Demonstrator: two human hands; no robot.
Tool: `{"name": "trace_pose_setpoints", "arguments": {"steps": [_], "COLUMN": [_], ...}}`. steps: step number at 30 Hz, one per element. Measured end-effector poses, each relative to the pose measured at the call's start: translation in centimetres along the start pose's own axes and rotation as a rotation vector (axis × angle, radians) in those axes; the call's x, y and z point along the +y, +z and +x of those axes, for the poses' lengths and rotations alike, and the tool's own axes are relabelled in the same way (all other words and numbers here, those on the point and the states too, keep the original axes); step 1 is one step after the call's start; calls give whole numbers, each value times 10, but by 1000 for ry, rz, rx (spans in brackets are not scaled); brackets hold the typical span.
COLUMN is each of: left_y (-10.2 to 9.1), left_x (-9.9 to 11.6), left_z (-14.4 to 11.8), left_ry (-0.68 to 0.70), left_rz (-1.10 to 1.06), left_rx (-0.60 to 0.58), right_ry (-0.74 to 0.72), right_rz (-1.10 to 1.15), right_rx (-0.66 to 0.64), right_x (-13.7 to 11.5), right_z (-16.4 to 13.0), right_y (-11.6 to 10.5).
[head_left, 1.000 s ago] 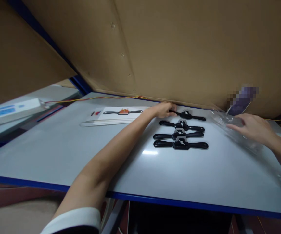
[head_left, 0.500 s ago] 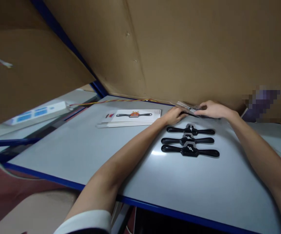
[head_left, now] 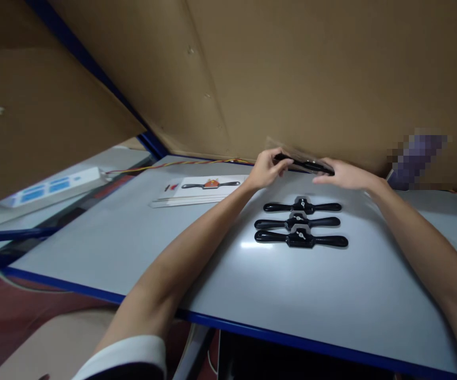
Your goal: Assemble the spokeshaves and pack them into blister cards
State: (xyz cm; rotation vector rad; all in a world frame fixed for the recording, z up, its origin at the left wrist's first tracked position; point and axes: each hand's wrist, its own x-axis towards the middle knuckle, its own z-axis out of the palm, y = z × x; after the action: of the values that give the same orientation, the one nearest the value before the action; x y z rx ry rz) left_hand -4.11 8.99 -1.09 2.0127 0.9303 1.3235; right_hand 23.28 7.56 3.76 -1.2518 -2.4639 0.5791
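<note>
At the back of the table, my left hand (head_left: 270, 168) and my right hand (head_left: 341, 174) grip opposite ends of a black spokeshave (head_left: 309, 165). The tool is raised off the tabletop, with a clear plastic sheet or blister (head_left: 279, 146) around or behind it; which one I cannot tell. My left thumb and fingers pinch one handle, while my right fingers curl round the other end. Nearer to me lie three black spokeshaves in a stacked row: a far one (head_left: 302, 206), a middle one (head_left: 297, 221) and a near one (head_left: 301, 239).
Left of my left hand, a pile of printed cards (head_left: 196, 192) pictures the same tool. A power strip (head_left: 54, 187) runs along the left side, its twisted wires passing behind. Cardboard (head_left: 291, 68) walls the back. A blurred purple object (head_left: 416, 161) leans at the right.
Both hands have lifted the spokeshave and clear plastic off the tabletop. My left hand has risen and moved slightly left. The view has shifted slightly.
</note>
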Motion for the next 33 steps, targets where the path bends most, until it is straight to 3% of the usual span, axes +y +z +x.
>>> {"name": "trace_pose_setpoints", "arguments": {"steps": [2, 4, 6, 8, 10, 12, 15, 18, 21, 24, 28, 33], "left_y": [2, 3, -4, -21, -44, -69, -94, -100, -97, -94, -89, -78], "left_x": [3, 6, 9, 11, 12, 10, 3, -4, -6, 1, 15, 26], "left_z": [4, 6, 3, -8, -27, -50, -77, -85, -81, -76, -72, -69], "left_ry": [-24, -37, -36, -32, -49, -106, -333, -472, -426, -356, -242, -168], "left_rz": [-20, 41, 149, 290, 501, 802, 1134, 1218, 1203, 1198, 1164, 1167], "left_rx": [131, 302, 463, 534, 468, 281, 18, -132, -101, 23, 164, 261], "right_ry": [19, 96, 135, 122, 127, 198, 264, 171, 60, 18, -26, -135], "right_rz": [-49, 38, 277, 493, 568, 522, 268, -134, -469, -594, -597, -438], "right_rx": [71, 85, 3, -94, -169, -222, -253, -111, 31, 58, 70, 33], "right_x": [-2, -4, -4, -1, 4, 10, 16, 13, 6, 3, 8, 14], "right_z": [4, 8, 10, 9, 7, 6, 7, 8, 8, 8, 8, 12], "right_y": [6, 9, 9, 9, 9, 10, 14, 19, 25, 32, 34, 28]}}
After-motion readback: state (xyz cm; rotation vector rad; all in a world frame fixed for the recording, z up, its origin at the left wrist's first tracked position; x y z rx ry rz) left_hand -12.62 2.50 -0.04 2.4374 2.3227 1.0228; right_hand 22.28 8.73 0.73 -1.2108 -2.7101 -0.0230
